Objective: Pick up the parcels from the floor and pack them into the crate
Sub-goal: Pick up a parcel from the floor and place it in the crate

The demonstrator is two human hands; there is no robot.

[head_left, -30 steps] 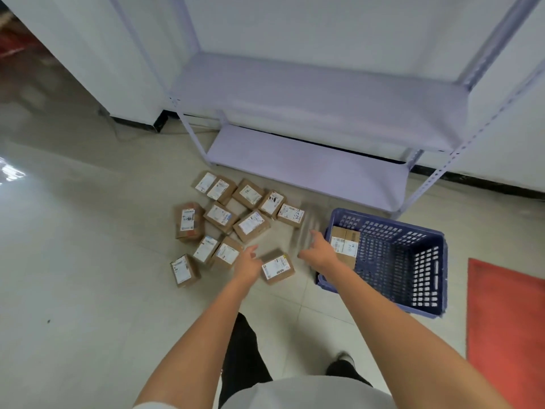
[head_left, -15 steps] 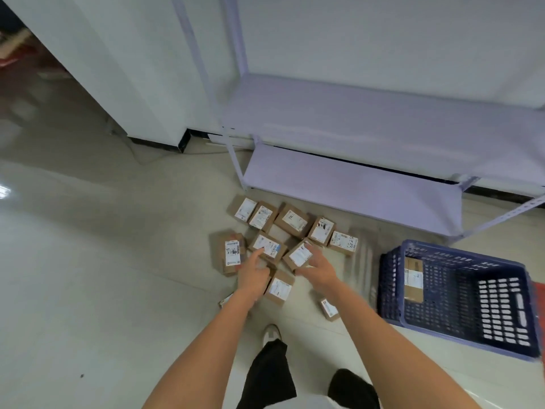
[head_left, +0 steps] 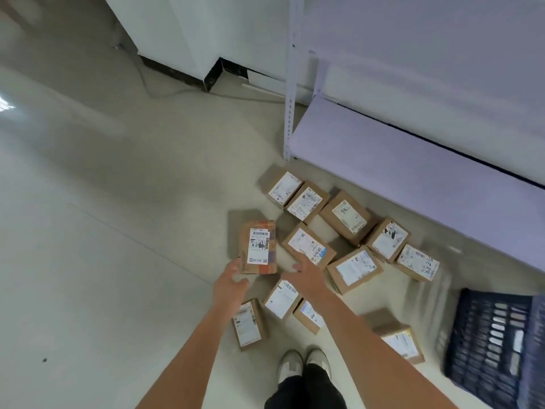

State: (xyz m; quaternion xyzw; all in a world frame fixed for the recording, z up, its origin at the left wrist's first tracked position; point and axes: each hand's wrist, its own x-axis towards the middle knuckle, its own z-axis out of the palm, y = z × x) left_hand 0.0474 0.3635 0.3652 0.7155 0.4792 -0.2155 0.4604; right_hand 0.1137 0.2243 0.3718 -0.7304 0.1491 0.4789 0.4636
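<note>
From the head view, a scatter of small brown parcels [head_left: 348, 255] is seen lying on the pale floor [head_left: 103, 261], in front of the lowest board of a white shelf rack [head_left: 413, 172]. The dark blue crate [head_left: 498, 343] is seen only in part, at the lower right edge, well apart from most of the parcels; its inside cannot be seen, so how many are already packed cannot be told. The left hand [head_left: 231, 283] is held with fingers loosely spread, just at the near end of the parcel with the patterned wrap [head_left: 259, 246]; whether it touches it cannot be told, and nothing is gripped. The right hand [head_left: 303, 276] is likewise spread and holds nothing, its fingertips at the near edge of the parcel with the blue-cornered label [head_left: 308, 246]. The step in hand is judged to be the reach for a pick. For the next move, each hand would need to be closed round its own parcel, which would then be lifted and carried right to the crate.
</note>
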